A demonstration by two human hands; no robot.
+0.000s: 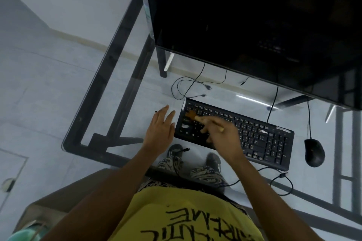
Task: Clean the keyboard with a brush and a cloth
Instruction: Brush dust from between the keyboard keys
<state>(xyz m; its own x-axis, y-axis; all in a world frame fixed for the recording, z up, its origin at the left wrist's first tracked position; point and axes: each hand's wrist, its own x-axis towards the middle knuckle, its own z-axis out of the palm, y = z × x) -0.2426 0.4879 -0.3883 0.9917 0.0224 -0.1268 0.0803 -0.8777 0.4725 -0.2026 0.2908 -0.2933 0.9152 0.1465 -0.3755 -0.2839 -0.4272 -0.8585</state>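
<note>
A black keyboard (260, 139) lies slanted on the glass desk (121, 103). My right hand (223, 135) grips a small wooden-handled brush (195, 117), whose brown bristles rest on the keys at the keyboard's upper left corner. My left hand (159, 131) lies flat on the glass beside the keyboard's left end, fingers apart, touching or nearly touching its edge. No cloth is in view.
A large dark monitor (254, 21) stands behind the keyboard. A black mouse (314, 152) sits to the right. Loose cables (188, 86) lie behind the keyboard and another trails off its front edge. My legs and shoes show through the glass.
</note>
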